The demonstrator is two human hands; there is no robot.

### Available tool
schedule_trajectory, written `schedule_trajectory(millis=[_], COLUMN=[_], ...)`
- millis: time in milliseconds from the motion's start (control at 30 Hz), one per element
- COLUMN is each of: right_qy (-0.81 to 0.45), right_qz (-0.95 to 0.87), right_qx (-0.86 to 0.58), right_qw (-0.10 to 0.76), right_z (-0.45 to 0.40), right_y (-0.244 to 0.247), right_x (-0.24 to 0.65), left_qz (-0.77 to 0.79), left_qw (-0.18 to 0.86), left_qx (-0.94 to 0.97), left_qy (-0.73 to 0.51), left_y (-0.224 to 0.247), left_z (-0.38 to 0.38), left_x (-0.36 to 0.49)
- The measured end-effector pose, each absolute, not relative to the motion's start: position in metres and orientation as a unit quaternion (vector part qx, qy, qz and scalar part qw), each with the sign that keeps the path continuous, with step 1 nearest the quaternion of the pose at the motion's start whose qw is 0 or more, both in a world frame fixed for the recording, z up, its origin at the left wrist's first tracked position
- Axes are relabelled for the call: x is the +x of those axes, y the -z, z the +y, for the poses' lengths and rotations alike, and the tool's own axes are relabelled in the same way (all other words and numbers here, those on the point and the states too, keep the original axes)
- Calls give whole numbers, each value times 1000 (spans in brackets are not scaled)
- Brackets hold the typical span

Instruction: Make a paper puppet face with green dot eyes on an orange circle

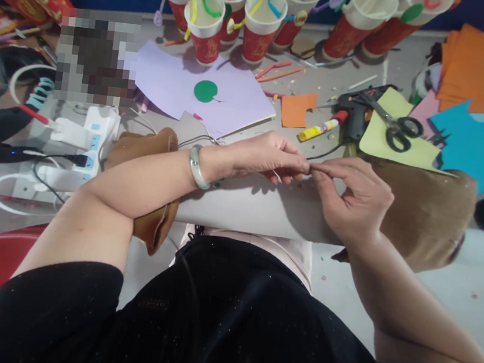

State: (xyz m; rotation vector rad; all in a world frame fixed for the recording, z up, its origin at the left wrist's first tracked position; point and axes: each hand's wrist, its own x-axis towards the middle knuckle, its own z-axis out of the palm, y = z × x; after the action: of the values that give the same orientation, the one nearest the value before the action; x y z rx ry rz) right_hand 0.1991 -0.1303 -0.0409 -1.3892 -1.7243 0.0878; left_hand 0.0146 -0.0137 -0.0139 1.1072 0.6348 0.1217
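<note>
My left hand (pixel 273 157) and my right hand (pixel 349 194) meet fingertip to fingertip above the table's front edge. Both are closed in a pinch, and whatever lies between the fingertips is too small to make out. A thin white strand shows by the fingers of my left hand. Beyond my hands lie a yellow glue stick (pixel 317 133) with a red cap and an orange paper piece (pixel 294 110). A green paper disc (pixel 206 90) rests on a lilac sheet (pixel 247 97).
Red paper cups (pixel 261 35) with bent straws stand along the back. To the right are scissors (pixel 394 129), a black glue gun (pixel 356 121) and coloured paper (pixel 481 72). A power strip (pixel 98 136) with cables is at left. Brown cloth items (pixel 426 214) flank the front edge.
</note>
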Motion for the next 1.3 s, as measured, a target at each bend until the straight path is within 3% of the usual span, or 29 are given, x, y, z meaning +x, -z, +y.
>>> schedule_trajectory(millis=[467,600,967,1300], right_qy=[-96,-54,29,-74], right_qz=[-655,-674,-705,-653], right_qx=[-608,-573,-565,-606], right_qw=[437,463,428,448], right_z=[-132,-131,-127,-125], right_y=[38,42,47,39], right_x=[195,198,202,193], left_qz=[311,312,312,311], left_qw=[777,775,766,762], left_qx=[542,543,556,561], left_qy=[-79,-84,-82,-87], left_y=[11,12,9,10], left_z=[-15,-15,-16,-16], left_x=[16,16,16,16])
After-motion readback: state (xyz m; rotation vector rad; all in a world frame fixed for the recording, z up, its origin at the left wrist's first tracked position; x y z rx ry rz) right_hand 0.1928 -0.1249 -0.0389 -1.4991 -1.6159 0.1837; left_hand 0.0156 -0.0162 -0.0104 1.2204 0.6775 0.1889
